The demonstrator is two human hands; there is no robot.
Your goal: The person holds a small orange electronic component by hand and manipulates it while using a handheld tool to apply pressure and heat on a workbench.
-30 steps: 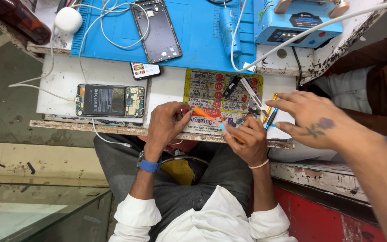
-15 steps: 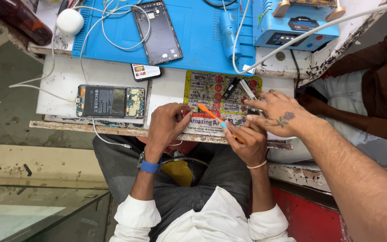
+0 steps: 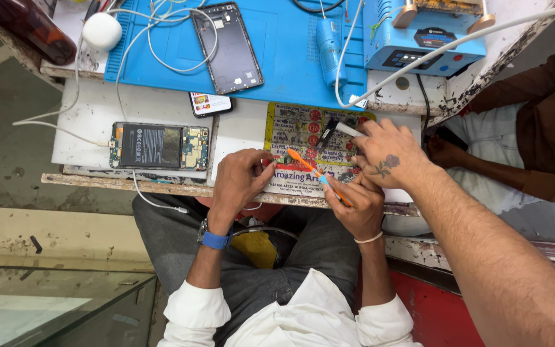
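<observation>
My right hand grips an orange screwdriver with a blue collar; its tip points up-left over a printed paper sheet at the table's front edge. My left hand, with a blue watch on the wrist, rests on the sheet's left edge with fingers curled close to the screwdriver tip. Whether they pinch something small is hidden. Another person's tattooed hand reaches in from the right and touches a black and white tool lying on the sheet, just above my right hand.
An opened phone with its battery exposed lies left of my hands, a white cable plugged in. Farther back are a blue work mat with a phone back shell, a blue power unit, a dark bottle and a white round object. A seated person is at right.
The other person's tattooed hand has moved left and up across the sheet, onto the tools above my right hand. My own hands have hardly shifted.
</observation>
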